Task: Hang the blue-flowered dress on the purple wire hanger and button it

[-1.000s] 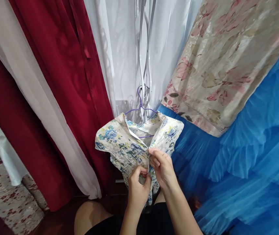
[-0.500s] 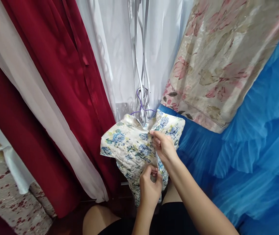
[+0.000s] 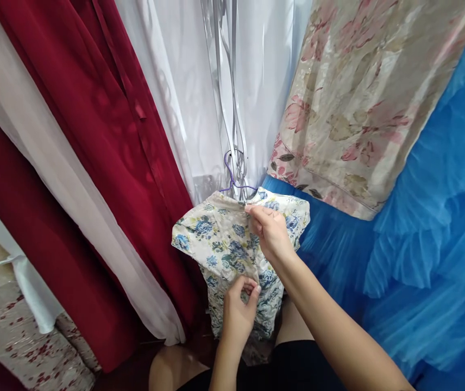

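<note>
A white short-sleeved dress [image 3: 220,233] with blue flowers hangs on a thin purple hanger [image 3: 229,171] in front of me, its lower end partly hidden by my arm. A closed seam runs down its middle. At the top of that seam, by the neckline, my right hand [image 3: 271,231] is closed in a pinch on what looks like a small zipper pull [image 3: 245,205]. Lower on the same seam, my left hand [image 3: 240,309] pinches the dress fabric between thumb and fingers.
Long red cloth [image 3: 106,136] and pale cloth [image 3: 65,179] hang at the left. White drapes with loose ribbons [image 3: 232,98] hang behind the hanger. To the right are a pink-flowered garment [image 3: 354,119] and a blue ruffled tulle skirt [image 3: 428,244]. My knee [image 3: 175,366] is below.
My right hand has moved up to the neckline, and the gap at the top of the seam has closed. My left hand stays low on the seam, shifted slightly left in view.
</note>
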The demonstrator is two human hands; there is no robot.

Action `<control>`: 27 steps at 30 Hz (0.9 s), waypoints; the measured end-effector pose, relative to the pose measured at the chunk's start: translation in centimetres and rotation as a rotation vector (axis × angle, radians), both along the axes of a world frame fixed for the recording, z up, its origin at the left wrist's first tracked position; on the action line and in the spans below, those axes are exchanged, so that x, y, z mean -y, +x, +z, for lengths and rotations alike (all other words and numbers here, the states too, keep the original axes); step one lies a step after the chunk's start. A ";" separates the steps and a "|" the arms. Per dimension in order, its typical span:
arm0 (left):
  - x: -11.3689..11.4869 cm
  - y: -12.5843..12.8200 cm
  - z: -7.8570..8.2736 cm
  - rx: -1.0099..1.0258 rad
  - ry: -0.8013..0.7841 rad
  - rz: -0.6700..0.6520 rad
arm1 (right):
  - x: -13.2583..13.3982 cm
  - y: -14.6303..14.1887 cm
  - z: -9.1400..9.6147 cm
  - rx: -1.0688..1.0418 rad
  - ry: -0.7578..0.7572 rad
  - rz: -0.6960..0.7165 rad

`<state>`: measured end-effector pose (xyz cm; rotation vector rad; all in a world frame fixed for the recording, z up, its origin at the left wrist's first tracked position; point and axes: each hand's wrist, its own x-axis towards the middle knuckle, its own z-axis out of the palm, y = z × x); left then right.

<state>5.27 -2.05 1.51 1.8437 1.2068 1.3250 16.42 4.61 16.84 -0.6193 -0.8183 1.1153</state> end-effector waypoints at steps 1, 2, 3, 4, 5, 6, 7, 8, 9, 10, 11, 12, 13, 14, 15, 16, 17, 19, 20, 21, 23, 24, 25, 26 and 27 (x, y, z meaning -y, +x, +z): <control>-0.5 -0.4 1.4 0.014 0.021 0.009 | 0.3 0.0 -0.2 0.026 0.013 -0.031; -1.1 -0.8 3.0 0.029 0.063 0.028 | 0.5 0.0 -0.4 0.044 0.022 -0.051; -1.7 -1.1 4.8 0.036 0.124 0.063 | 0.7 0.1 -0.6 0.053 0.027 -0.057; -2.4 -1.4 6.7 0.055 0.205 0.100 | 0.9 0.1 -0.7 0.057 0.033 -0.059; -3.1 -1.6 8.6 0.084 0.289 0.134 | 1.0 0.2 -0.8 0.059 0.042 -0.060; -3.8 -1.7 10.4 0.100 0.356 0.144 | 1.2 0.3 -0.8 0.062 0.049 -0.061; -4.5 -1.7 12.0 0.097 0.412 0.139 | 1.3 0.4 -0.8 0.067 0.055 -0.064; -5.1 -1.6 13.3 0.079 0.454 0.122 | 1.5 0.6 -0.8 0.073 0.059 -0.068; -5.6 -1.4 14.4 0.046 0.489 0.093 | 1.6 0.7 -0.7 0.080 0.063 -0.070; -5.9 -1.1 15.2 0.003 0.517 0.064 | 1.7 0.8 -0.7 0.085 0.068 -0.070; -6.2 -0.7 15.7 -0.040 0.544 0.041 | 1.8 0.9 -0.7 0.091 0.074 -0.069; -6.3 -0.4 16.0 -0.076 0.570 0.029 | 1.8 1.0 -0.7 0.100 0.080 -0.070; -6.3 0.0 16.2 -0.100 0.597 0.031 | 1.7 1.0 -0.8 0.114 0.083 -0.078; -6.3 0.3 16.2 -0.112 0.624 0.047 | 1.5 1.0 -0.9 0.135 0.082 -0.092; -6.2 0.5 16.2 -0.115 0.648 0.072 | 1.3 1.0 -1.1 0.158 0.074 -0.112; -6.2 0.5 16.3 -0.110 0.672 0.102 | 1.0 1.0 -1.3 0.181 0.059 -0.130; -6.2 0.3 16.4 -0.099 0.690 0.137 | 0.7 1.0 -1.6 0.204 0.039 -0.142; -6.8 -0.6 16.8 -0.053 0.711 0.232 | 0.3 0.8 -2.3 0.248 0.002 -0.142; -7.3 -1.4 17.1 -0.017 0.710 0.289 | 0.3 0.8 -2.7 0.273 -0.009 -0.131; -8.0 -2.5 17.3 0.027 0.701 0.346 | 0.3 0.7 -3.1 0.302 -0.012 -0.119; -9.9 -4.9 17.3 0.140 0.660 0.437 | 0.5 0.6 -4.0 0.359 0.001 -0.105; -10.9 -6.2 17.1 0.217 0.625 0.461 | 0.7 0.5 -4.5 0.382 0.011 -0.104; -12.0 -7.5 16.7 0.323 0.574 0.471 | 0.9 0.4 -4.9 0.400 0.020 -0.105; -13.0 -8.7 16.1 0.454 0.506 0.480 | 1.1 0.2 -5.3 0.417 0.025 -0.109; -13.9 -9.9 15.4 0.600 0.421 0.496 | 1.2 0.1 -5.6 0.433 0.025 -0.110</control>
